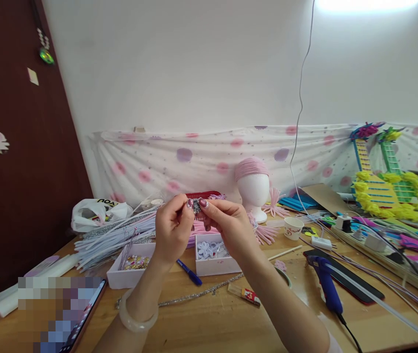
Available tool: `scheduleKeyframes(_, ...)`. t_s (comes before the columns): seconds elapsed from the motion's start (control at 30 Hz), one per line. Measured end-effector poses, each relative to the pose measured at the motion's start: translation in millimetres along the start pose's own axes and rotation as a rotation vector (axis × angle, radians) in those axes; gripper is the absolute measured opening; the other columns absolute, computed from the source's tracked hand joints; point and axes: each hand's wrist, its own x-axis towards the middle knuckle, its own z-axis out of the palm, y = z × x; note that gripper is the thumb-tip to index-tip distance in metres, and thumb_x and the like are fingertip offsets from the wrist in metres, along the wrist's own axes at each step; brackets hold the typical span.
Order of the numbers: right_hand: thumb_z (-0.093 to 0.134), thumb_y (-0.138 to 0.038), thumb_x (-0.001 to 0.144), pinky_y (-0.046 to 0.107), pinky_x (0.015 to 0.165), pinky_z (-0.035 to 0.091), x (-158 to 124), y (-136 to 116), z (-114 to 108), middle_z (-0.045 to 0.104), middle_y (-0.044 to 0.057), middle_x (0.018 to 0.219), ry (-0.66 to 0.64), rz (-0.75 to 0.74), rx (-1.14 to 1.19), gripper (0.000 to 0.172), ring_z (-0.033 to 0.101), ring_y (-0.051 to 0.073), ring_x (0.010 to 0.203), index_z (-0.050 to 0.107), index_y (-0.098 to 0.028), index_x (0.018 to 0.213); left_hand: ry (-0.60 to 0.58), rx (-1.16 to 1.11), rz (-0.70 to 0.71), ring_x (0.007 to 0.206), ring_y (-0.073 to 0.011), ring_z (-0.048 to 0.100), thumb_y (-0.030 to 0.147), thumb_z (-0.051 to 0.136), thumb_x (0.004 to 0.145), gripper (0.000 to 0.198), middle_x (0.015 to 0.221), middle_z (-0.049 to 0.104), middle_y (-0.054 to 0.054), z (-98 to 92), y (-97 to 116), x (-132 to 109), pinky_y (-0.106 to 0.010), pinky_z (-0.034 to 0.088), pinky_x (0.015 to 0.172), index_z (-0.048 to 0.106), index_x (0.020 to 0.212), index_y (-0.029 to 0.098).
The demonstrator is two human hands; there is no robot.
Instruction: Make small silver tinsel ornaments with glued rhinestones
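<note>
Out in front of me, above the table, my left hand and my right hand meet at the fingertips. Both pinch a small silver tinsel piece that looks like curled pipe cleaner; the fingers cover much of it. Below the hands lie a white box with pale flower shapes, a white box with gems, and a blue pen. A silver tinsel pipe cleaner stretches across the table between my forearms.
A blue glue gun rests at the right by a dark phone and a power strip. At the back stands a white foam head. Pipe cleaner bundles and another phone are on the left.
</note>
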Motion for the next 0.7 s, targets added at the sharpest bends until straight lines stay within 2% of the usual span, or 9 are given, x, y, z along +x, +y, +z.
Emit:
scheduleKeyframes(0.13, 0.077, -0.038, 0.081, 0.026, 0.061, 0.038, -9, 17, 19, 0.059, -0.001, 0.065, 0.101, -0.061, 0.106, 0.017, 0.045, 0.011, 0.063, 0.081, -0.021, 0.08, 0.184, 0.098, 0.048, 0.051, -0.012, 0.036, 0.02, 0.048, 0.094, 0.032, 0.055, 0.037, 0.005, 11.9, 1, -11, -0.027, 0.029, 0.051, 0.036, 0.064, 0.022)
scheduleKeyframes(0.27, 0.073, -0.035, 0.084, 0.029, 0.071, 0.041, -14, 27, 26, 0.064, 0.001, 0.077, 0.167, -0.133, 0.088, 0.015, 0.05, 0.015, 0.076, 0.081, -0.022, 0.082, 0.23, 0.178, 0.098, 0.051, -0.0118, 0.035, 0.018, 0.049, 0.094, 0.033, 0.056, 0.037, 0.006, 14.9, 2, -14, -0.028, 0.028, 0.051, 0.035, 0.065, 0.022)
scheduleKeyframes(0.4, 0.074, -0.031, 0.083, 0.03, 0.072, 0.04, -9, 19, 14, 0.061, 0.0, 0.074, 0.124, -0.202, -0.006, 0.012, 0.05, 0.016, 0.076, 0.08, -0.024, 0.075, 0.073, 0.173, 0.124, 0.051, -0.0121, 0.038, 0.019, 0.045, 0.096, 0.033, 0.055, 0.039, 0.005, 3.7, 2, -4, -0.028, 0.029, 0.052, 0.037, 0.063, 0.022)
scheduleKeyframes(0.5, 0.077, -0.033, 0.08, 0.031, 0.069, 0.039, -3, 4, 1, 0.058, 0.0, 0.068, 0.009, -0.164, -0.132, 0.02, 0.049, 0.015, 0.071, 0.077, -0.024, 0.063, -0.093, 0.139, 0.133, 0.05, -0.0121, 0.041, 0.024, 0.044, 0.098, 0.037, 0.054, 0.042, 0.004, -10.9, 4, 5, -0.028, 0.031, 0.052, 0.04, 0.061, 0.021)
scheduleKeyframes(0.7, 0.081, -0.041, 0.075, 0.03, 0.057, 0.034, -5, -22, -6, 0.052, 0.0, 0.059, -0.106, -0.132, -0.289, 0.026, 0.044, 0.014, 0.061, 0.076, -0.024, 0.056, -0.365, 0.12, 0.142, 0.049, -0.0124, 0.041, 0.031, 0.044, 0.099, 0.042, 0.052, 0.042, 0.003, -29.1, 12, 14, -0.028, 0.031, 0.05, 0.041, 0.059, 0.021)
